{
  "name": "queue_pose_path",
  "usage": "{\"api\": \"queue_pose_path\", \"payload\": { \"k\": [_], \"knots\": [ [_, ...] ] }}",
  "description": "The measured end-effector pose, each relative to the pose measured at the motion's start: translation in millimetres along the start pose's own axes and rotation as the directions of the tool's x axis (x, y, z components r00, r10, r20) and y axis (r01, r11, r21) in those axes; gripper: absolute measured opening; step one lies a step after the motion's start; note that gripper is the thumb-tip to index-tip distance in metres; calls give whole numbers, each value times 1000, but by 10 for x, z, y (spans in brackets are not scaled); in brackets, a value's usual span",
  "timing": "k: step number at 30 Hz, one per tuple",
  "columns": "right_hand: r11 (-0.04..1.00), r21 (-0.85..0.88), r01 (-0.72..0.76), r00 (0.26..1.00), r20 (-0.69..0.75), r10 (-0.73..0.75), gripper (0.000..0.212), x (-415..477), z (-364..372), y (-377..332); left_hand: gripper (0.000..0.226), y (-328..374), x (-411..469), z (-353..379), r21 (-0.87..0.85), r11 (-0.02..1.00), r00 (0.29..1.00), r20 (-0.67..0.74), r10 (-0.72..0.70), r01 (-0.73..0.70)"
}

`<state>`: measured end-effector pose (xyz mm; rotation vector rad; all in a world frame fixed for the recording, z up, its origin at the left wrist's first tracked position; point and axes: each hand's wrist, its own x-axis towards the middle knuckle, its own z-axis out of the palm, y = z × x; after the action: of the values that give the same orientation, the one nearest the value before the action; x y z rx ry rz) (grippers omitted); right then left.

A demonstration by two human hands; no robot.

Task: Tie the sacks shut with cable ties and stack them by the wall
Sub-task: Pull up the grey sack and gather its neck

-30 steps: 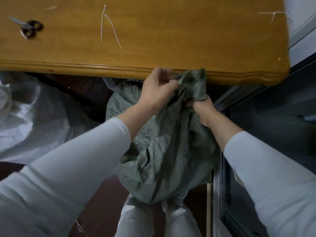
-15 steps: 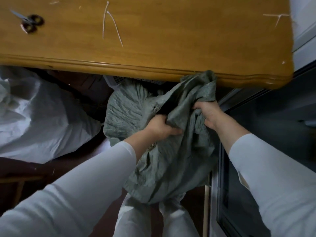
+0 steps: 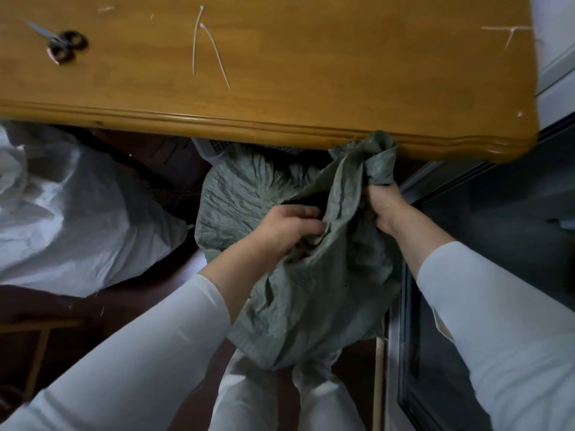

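Table (image 3: 280, 73): wooden, spans the top of the view.

White sack (image 3: 77, 213): on the floor at left, mouth not visible.

Green sack (image 3: 311, 290): below the table edge, in front of the person's legs and untied. Its neck is bunched up against the edge.

Right hand (image 3: 385, 206): fist closed round the bunched neck, fingertips hidden.

Left hand (image 3: 289, 225): a second ago it was up at the mouth. It has since dropped to the loose cloth below, fingers curled and digging into a fold. Gathering appears unfinished.

Cable ties (image 3: 205, 48): two lie loose on the table, none in hand yet.

Scissors (image 3: 62, 42): far left on the table.
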<state>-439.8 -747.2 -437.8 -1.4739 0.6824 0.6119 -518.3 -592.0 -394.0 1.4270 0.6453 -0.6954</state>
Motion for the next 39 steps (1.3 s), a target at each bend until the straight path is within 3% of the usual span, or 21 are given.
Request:
{"api": "queue_pose_path", "payload": {
  "k": [1,2,3,4,5,6,8,10,12,13,15,17,20,23,25,27,30,32,34,36,39],
  "knots": [
    [1000,-23,0,1000,-6,0,41,18,-12,-1,30,-47,-4,-37,265,954,972,-151,182,-138],
    [999,-45,-5,1000,-14,4,39,36,-23,1,22,-75,-24,-86,603,760,856,-237,460,-242],
    [998,-62,-11,1000,-25,10,36,52,-29,3,15,-104,-37,-126,840,469,680,-177,711,-272],
    [997,-71,-15,999,-30,13,33,53,-29,-1,14,-173,-38,-148,932,225,506,-53,861,-285],
    [997,-75,-18,999,-32,16,30,57,-27,0,20,-258,-19,-159,942,124,423,21,906,-311],
    [997,-75,-18,999,-28,16,27,60,-25,1,33,-309,-23,-159,921,152,428,18,904,-359],
    [997,-73,-21,1000,-17,20,27,38,-25,-2,71,-323,-37,-138,855,325,550,-57,833,-405],
    [998,-59,-16,1000,-14,15,30,48,-42,15,104,-231,-55,-141,852,397,666,-79,742,-341],
    [998,-57,-23,1000,-6,22,31,47,-57,25,112,-95,13,-213,853,441,774,-72,629,-279],
    [997,-76,-22,1000,-5,22,31,47,-68,33,104,-41,68,-252,854,450,814,-57,578,-259],
    [991,-132,7,1000,-20,-10,29,64,-88,44,59,54,175,-298,869,421,831,-21,555,-259],
    [977,-190,102,993,-37,-111,26,64,-87,19,23,167,261,-302,778,580,829,-145,540,-242],
    [823,-494,279,935,-56,-350,28,91,-47,-55,17,467,298,-185,481,840,877,-255,407,-250],
    [618,-699,359,882,37,-470,41,90,41,-9,15,701,316,-16,395,887,916,-210,341,-240],
    [724,-558,406,909,167,-381,54,60,128,39,15,763,350,43,396,886,926,-181,331,-240],
    [925,-262,277,916,364,-171,76,-8,144,42,18,824,363,24,425,878,937,-157,311,-220],
    [997,79,-22,776,630,-33,97,-51,33,34,20,921,375,-23,480,852,954,-92,286,-209],
    [999,46,22,832,553,-44,88,-152,108,7,16,979,338,50,538,813,957,-40,288,-222],
    [988,-86,132,949,298,-101,71,-209,292,-25,14,999,337,147,608,762,958,-7,285,-223],
    [983,-25,180,980,91,-177,60,-177,440,-10,10,970,350,163,603,765,961,16,275,-228],
    [973,166,162,987,-29,-160,43,-49,439,76,13,856,325,23,210,959,981,73,181,-193]
  ]
}}
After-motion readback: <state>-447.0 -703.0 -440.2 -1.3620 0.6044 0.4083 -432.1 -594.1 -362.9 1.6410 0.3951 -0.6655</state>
